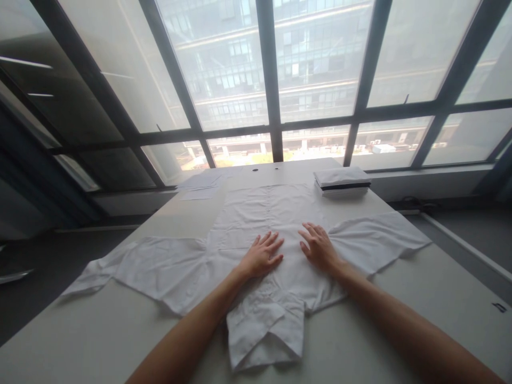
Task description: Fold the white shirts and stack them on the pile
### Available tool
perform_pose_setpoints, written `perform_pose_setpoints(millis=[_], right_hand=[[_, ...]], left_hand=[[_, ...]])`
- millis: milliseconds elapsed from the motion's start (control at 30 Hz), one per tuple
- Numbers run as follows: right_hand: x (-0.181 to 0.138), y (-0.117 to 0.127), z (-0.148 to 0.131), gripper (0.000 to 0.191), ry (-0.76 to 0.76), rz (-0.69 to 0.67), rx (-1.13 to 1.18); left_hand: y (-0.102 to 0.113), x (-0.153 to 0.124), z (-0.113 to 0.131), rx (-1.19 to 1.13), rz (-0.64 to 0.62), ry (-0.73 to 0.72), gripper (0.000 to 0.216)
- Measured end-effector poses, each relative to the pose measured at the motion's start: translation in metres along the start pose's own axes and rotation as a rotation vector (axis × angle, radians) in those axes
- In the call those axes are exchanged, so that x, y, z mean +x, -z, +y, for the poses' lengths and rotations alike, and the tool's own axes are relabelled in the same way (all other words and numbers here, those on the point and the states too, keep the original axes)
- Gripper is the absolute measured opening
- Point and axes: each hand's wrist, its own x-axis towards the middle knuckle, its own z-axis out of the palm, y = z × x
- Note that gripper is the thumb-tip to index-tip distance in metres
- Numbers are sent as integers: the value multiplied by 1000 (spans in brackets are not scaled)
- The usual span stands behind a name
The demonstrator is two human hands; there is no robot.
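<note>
A white long-sleeved shirt (240, 213) lies spread out with its collar end (264, 330) toward me. One sleeve (160, 266) stretches to the left, and the other sleeve (380, 237) reaches out to the right. My left hand (262, 255) rests on the shirt near its middle, palm down with the fingers apart. Just right of it, my right hand (318, 246) lies on the cloth with its fingers spread and slightly bent. Neither hand grasps anything. Wrinkles run across the fabric around both hands and near the collar.
A white table (76, 330) carries the shirt. At its far right is a stack of folded garments (342, 181), white with a dark layer. White paper sheets (200, 184) lie at the far left. Large windows (316, 69) stand beyond the table. A small black mark (498, 307) shows at right.
</note>
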Motion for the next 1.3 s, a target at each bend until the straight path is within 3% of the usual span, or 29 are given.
perform_pose_setpoints(millis=[200, 1000, 1167, 1300], right_hand=[[1, -2, 3, 48, -89, -215, -100], [2, -5, 7, 49, -136, -214, -62], [5, -7, 12, 44, -132, -100, 89], [16, 8, 33, 38, -150, 241, 385]], left_hand=[[0, -1, 1, 0, 7, -1, 58], [-3, 1, -1, -11, 18, 3, 56], [-3, 2, -3, -30, 26, -4, 56], [-4, 3, -4, -34, 32, -2, 56]])
